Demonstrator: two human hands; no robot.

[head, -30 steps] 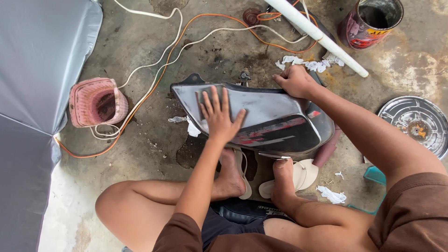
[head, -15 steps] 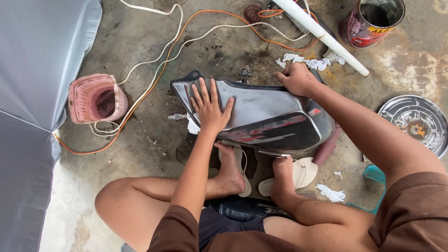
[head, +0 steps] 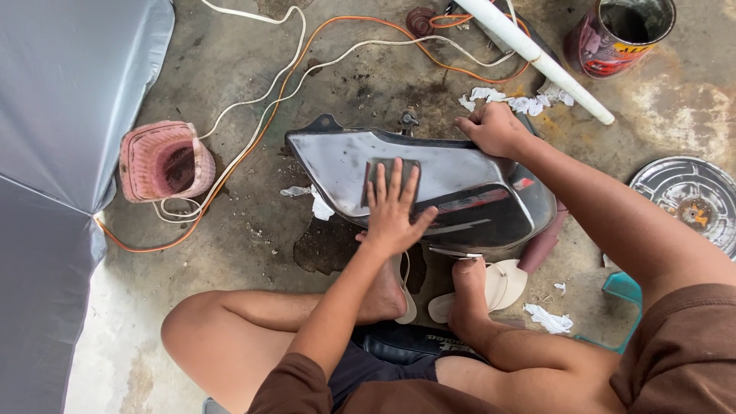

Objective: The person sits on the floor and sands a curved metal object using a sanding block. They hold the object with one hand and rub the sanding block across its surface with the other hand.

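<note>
Our left hand [head: 392, 211] lies flat with fingers spread, pressing a dark sanding sheet [head: 381, 170] against the grey body panel [head: 460, 180]. Our right hand [head: 494, 129] curls closed over the panel's far upper edge. The panel rests on the concrete floor [head: 253, 230], just beyond our feet, near a pink basket [head: 165, 159].

I see a glossy grey plastic-looking panel [head: 460, 180], dulled at its nine o'clock end, on rough stained concrete floor [head: 368, 77]; a rusty metal can [head: 617, 34] at one o'clock.
</note>
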